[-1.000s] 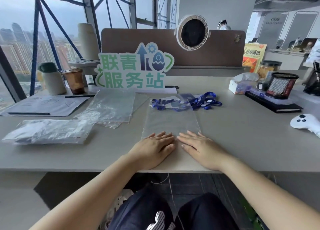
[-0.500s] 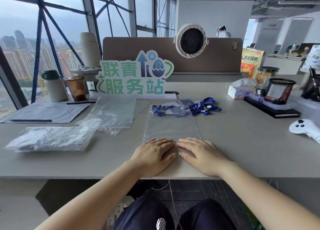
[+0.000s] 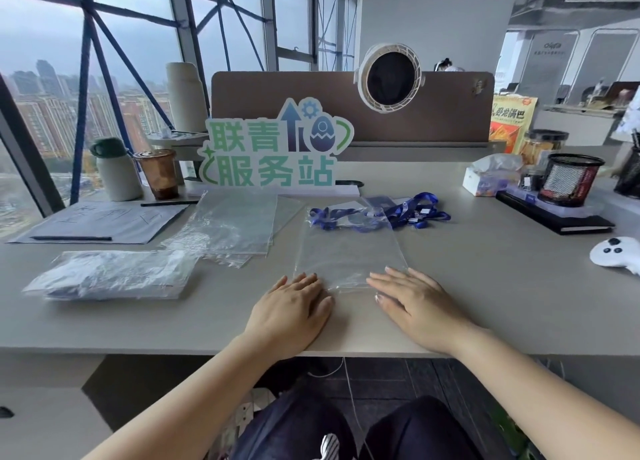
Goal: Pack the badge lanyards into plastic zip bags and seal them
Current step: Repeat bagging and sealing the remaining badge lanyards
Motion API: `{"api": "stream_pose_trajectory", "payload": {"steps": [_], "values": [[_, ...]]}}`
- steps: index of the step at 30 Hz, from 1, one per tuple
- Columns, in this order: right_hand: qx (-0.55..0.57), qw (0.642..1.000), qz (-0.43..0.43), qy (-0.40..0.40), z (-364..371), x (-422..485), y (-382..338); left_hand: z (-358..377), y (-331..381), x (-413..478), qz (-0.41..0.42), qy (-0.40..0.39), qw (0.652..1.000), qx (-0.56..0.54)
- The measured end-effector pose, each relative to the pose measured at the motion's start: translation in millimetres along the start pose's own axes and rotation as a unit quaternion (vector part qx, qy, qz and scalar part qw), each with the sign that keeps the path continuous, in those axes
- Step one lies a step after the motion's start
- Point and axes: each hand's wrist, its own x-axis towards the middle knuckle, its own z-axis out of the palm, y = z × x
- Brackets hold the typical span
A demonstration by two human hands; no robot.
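Head view takes in a grey desk point(image 3: 485, 286) by tall windows, backed by a brown partition. Both hands lie flat, palms down, fingers spread: the left hand point(image 3: 294, 307) and right hand point(image 3: 415, 304) press the near end of a clear zip bag point(image 3: 349, 248), gripping nothing. Blue lanyards point(image 3: 408, 212) sit at the bag's far end. Thin, crinkled spare bags point(image 3: 228, 224) lie left.
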Motion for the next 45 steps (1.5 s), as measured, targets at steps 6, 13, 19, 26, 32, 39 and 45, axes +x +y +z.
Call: {"api": "stream_pose_trajectory", "payload": {"steps": [6, 13, 19, 26, 32, 39, 45], "values": [[-0.002, 1.000, 0.011, 0.002, -2, 3, -4, 0, -4, -2, 0.003, -0.013, 1.000, 0.016], [0.031, 0.999, -0.004, 0.036, 0, 33, -23, -6, -8, 2, -0.037, 0.013, 0.996, -0.074], [0.049, 0.996, 0.022, 0.065, -1, 53, -30, -15, -38, 9, -0.041, 0.055, 0.989, -0.129], [0.036, 0.996, -0.025, 0.071, -7, 63, -41, -17, -41, 24, -0.044, 0.141, 0.980, -0.134], [-0.002, 0.986, -0.091, 0.139, 10, 74, -56, -12, -39, 28, -0.014, 0.164, 0.973, -0.162], [-0.039, 0.978, -0.115, 0.170, 15, 72, -54, -5, -47, 25, -0.014, 0.166, 0.972, -0.168], [-0.048, 0.981, -0.087, 0.165, 7, 54, -27, -5, -48, 23, -0.029, 0.158, 0.975, -0.154]]}}
